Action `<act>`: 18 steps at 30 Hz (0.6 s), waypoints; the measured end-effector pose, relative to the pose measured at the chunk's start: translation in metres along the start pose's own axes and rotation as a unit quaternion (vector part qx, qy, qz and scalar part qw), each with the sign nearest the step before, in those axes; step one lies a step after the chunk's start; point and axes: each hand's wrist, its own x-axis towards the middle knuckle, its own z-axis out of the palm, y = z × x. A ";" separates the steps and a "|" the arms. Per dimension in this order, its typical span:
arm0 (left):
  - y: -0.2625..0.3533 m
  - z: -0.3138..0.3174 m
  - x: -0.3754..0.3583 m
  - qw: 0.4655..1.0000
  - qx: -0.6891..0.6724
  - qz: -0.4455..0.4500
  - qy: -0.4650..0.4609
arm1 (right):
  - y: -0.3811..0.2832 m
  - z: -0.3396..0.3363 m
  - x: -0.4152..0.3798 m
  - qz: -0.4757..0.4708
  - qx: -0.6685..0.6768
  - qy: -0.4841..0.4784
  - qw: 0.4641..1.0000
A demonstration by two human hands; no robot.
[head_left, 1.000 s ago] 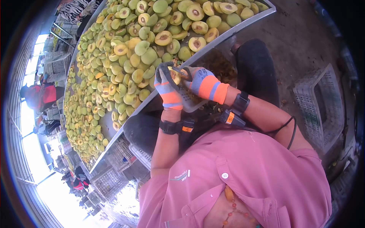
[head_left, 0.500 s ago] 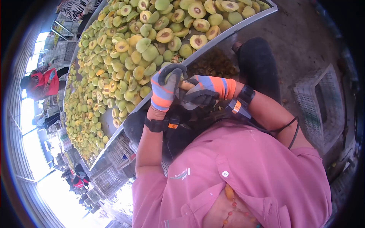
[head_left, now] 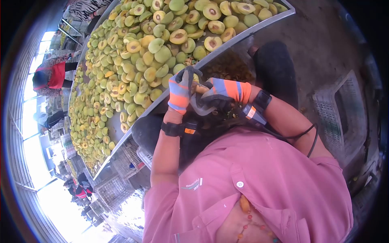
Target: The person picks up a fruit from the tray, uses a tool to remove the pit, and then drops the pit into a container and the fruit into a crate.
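My left hand (head_left: 181, 90), in a striped glove with dark fingertips, is closed around a yellow-green peach half (head_left: 196, 77), mostly hidden by the fingers. My right hand (head_left: 225, 94), in a matching glove, is wrapped round a small tool with a tan handle (head_left: 201, 88). The tool's working end is against or very close to the fruit; its exact shape cannot be made out. A greyish, translucent curved piece (head_left: 201, 108) hangs just below the two hands. Both hands are over my lap, beside the near rim of the fruit table.
Many halved green-yellow peaches (head_left: 156, 45) cover a metal-edged table (head_left: 247, 34) ahead and to the left. Dark scraps (head_left: 229, 69) lie under its edge. A white plastic crate (head_left: 338, 113) stands at the right, more crates (head_left: 111, 190) at the left. A co-worker in red (head_left: 56, 76) is across the table.
My left hand has shifted slightly right and turned, and its fingers have moved up around the fruit. My right hand has barely moved. The co-worker in red has changed posture.
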 end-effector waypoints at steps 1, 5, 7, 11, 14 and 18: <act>0.005 -0.001 -0.002 0.997 0.044 0.058 -0.034 | 0.006 -0.003 -0.004 -0.005 0.054 -0.025 0.998; 0.015 -0.002 -0.001 0.994 0.031 0.059 -0.085 | -0.014 0.004 -0.013 0.184 0.447 -0.110 0.869; 0.001 -0.002 0.003 0.988 0.098 0.116 -0.033 | -0.008 0.003 -0.015 0.175 0.570 -0.154 0.788; 0.000 -0.004 -0.003 0.986 0.075 0.067 0.130 | 0.011 -0.004 -0.013 0.172 0.596 -0.011 0.784; 0.012 -0.047 -0.034 0.934 0.227 0.049 0.271 | -0.002 -0.003 -0.001 0.290 0.323 0.273 0.858; 0.068 -0.107 -0.091 0.698 0.588 -0.244 0.328 | 0.003 0.001 0.004 0.306 0.226 0.313 0.870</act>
